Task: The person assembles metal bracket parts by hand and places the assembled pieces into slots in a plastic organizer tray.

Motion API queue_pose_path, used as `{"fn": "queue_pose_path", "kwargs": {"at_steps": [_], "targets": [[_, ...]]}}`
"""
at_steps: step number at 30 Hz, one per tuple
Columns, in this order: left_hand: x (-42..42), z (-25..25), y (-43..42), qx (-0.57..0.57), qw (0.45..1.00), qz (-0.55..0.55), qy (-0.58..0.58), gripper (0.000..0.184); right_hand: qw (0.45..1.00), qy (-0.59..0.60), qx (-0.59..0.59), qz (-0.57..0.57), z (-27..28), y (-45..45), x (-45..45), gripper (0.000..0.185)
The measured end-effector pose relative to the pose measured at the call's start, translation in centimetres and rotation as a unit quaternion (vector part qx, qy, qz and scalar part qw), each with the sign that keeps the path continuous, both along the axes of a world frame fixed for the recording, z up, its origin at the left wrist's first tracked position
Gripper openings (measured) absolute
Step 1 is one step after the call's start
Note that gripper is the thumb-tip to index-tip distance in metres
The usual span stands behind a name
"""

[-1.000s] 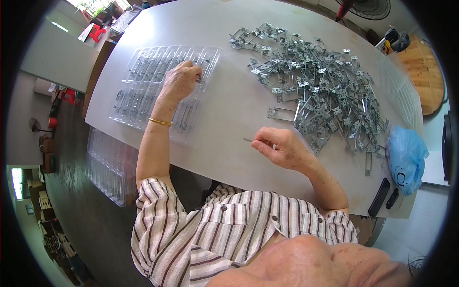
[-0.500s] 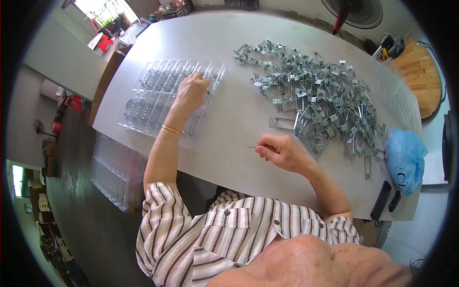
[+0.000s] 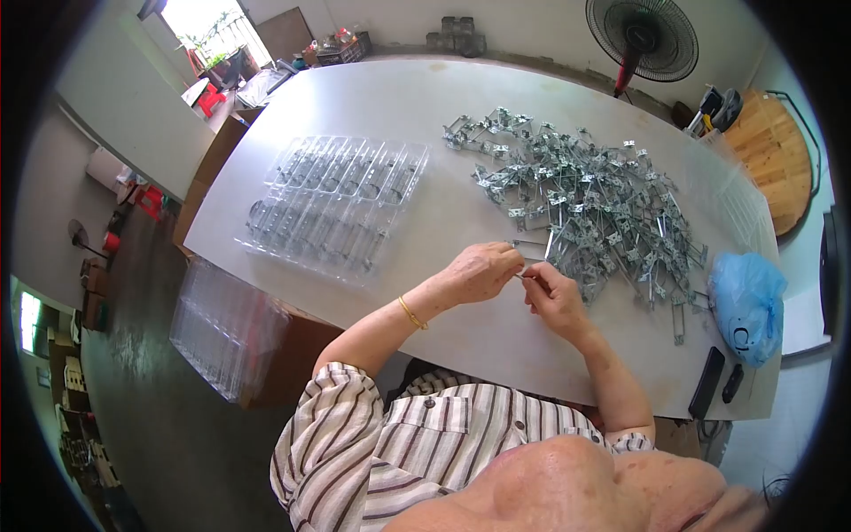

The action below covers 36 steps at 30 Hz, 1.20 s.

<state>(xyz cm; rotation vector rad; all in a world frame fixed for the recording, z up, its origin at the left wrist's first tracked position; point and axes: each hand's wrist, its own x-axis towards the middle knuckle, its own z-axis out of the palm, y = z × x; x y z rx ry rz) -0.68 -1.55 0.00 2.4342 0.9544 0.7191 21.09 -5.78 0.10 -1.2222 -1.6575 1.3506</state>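
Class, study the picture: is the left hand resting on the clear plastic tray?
No, the left hand is beside the right hand, near the metal parts, apart from the clear plastic tray.

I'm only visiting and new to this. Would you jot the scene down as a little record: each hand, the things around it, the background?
Right hand: fingers pinching a small thin piece
Left hand: fingers bent close by the piece; grip unclear
Metal parts: tangled heap beyond the right hand
Clear plastic tray: on the table's left side, metal parts inside
Blue plastic bag: at the table's right edge
Background: black fan beyond the table
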Motion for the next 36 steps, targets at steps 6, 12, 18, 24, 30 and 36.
{"fn": "queue_pose_path", "kwargs": {"at_steps": [6, 12, 18, 24, 30, 36], "targets": [[1.8, -0.7, 0.0, -0.026, 0.998, 0.002, -0.065, 0.012, 0.991, 0.107, -0.006, -0.074, -2.4, 0.8, 0.8, 0.013], [2.7, 0.0, -0.9, -0.09, 0.994, -0.01, -0.067, 0.016, 0.985, 0.155, 0.023, -0.067, -3.0, 0.3, 1.3, 0.011], [1.8, 0.3, -2.1, -0.141, 0.989, 0.025, -0.027, 0.02, 0.979, 0.08, 0.161, -0.1, -3.4, -1.0, -0.2, 0.011], [-0.3, 1.0, -1.6, -0.163, 0.979, 0.12, -0.002, 0.01, 0.944, 0.053, 0.323, -0.046, -3.9, -0.7, -0.7, 0.016], [1.1, 0.9, 0.4, -0.095, 0.975, 0.196, -0.04, 0.011, 0.939, 0.005, 0.343, 0.011, -4.5, -0.4, -0.8, 0.018], [5.3, 1.4, 1.7, -0.031, 0.988, 0.152, -0.025, 0.008, 0.929, -0.057, 0.362, 0.058, -4.7, -0.6, -0.3, 0.02]]}}
